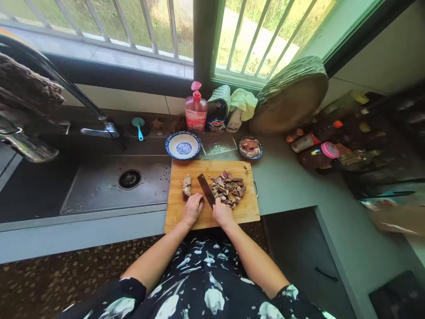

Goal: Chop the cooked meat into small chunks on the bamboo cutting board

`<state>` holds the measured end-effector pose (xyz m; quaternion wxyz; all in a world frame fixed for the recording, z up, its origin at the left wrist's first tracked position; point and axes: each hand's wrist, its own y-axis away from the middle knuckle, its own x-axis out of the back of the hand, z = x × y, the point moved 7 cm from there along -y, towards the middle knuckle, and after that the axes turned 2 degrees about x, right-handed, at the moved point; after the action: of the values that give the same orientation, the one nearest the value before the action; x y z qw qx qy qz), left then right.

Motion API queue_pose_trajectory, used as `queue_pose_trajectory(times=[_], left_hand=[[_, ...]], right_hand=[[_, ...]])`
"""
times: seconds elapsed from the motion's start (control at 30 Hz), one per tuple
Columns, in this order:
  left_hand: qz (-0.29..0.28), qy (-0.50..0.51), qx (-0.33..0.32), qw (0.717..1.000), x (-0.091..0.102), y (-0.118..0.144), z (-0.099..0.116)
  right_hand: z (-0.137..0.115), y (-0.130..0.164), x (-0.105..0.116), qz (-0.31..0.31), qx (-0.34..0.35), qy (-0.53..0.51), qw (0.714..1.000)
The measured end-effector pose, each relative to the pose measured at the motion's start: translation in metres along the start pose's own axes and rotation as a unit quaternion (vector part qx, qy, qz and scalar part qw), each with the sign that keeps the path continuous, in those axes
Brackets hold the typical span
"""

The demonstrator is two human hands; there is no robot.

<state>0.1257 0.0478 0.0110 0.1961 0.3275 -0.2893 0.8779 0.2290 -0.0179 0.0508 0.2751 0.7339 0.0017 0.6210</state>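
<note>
While the right hand [223, 213] grips the cleaver [206, 189] by its handle, the left hand [192, 208] rests curled beside the uncut meat chunk [187, 185]. It looks soft and probably greasy; pin it from above.

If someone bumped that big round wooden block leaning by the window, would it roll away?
The thick round wooden chopping block stands tilted on its edge against the window ledge, so a sideways nudge could probably start it rolling. It looks like solid trunk wood, so likely heavy and stiff. Bottles lying beside it might stop it.
</note>
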Motion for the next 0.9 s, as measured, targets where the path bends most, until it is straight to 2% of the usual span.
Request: queue_pose_trajectory(times=[0.13,0.2,0.3,0.33,0.4,0.43,0.5,0.57,0.63,0.73,0.8,0.83,0.87,0.9], left_hand=[[-0.027,-0.003,0.018,0.999,-0.019,-0.011,0.019],[-0.044,0.003,0.02,0.999,-0.022,-0.018,0.03],[-0.018,-0.01,0.028,0.999,-0.001,-0.028,0.035],[0.011,-0.031,0.055,0.998,0.012,-0.031,0.029],[0.076,-0.081,0.157,0.981,0.041,-0.033,0.007],[0.091,-0.094,0.214,0.968,0.052,-0.033,-0.007],[0.079,-0.069,0.299,0.948,0.061,-0.032,-0.035],[0.025,0.029,0.366,0.93,0.054,-0.03,-0.06],[-0.021,0.13,0.424,0.896,0.044,-0.024,-0.077],[-0.069,0.263,0.46,0.846,0.029,-0.012,-0.08],[-0.069,0.328,0.466,0.819,0.022,-0.005,-0.074],[-0.062,0.333,0.469,0.816,0.02,-0.001,-0.071],[-0.05,0.309,0.466,0.828,0.021,0.002,-0.069],[-0.035,0.26,0.452,0.852,0.024,0.002,-0.066]], right_hand=[[0.025,0.004,0.007,0.023,-0.027,-0.004,0.999],[0.032,0.006,0.012,0.027,-0.04,-0.009,0.999],[0.033,0.011,0.021,0.036,-0.043,-0.026,0.998],[0.031,0.013,0.025,0.041,-0.04,-0.033,0.998],[0.025,0.017,0.03,0.048,-0.033,-0.041,0.997],[0.02,0.019,0.031,0.048,-0.03,-0.042,0.998],[0.011,0.02,0.031,0.041,-0.024,-0.044,0.998],[0.003,0.02,0.028,0.036,-0.018,-0.051,0.998],[-0.002,0.019,0.024,0.037,-0.012,-0.061,0.997],[-0.004,0.02,0.019,0.035,-0.014,-0.07,0.997],[-0.004,0.021,0.016,0.03,-0.019,-0.074,0.997],[-0.005,0.021,0.015,0.028,-0.021,-0.074,0.997],[-0.007,0.022,0.015,0.026,-0.023,-0.075,0.997],[-0.009,0.022,0.014,0.024,-0.024,-0.074,0.997]])
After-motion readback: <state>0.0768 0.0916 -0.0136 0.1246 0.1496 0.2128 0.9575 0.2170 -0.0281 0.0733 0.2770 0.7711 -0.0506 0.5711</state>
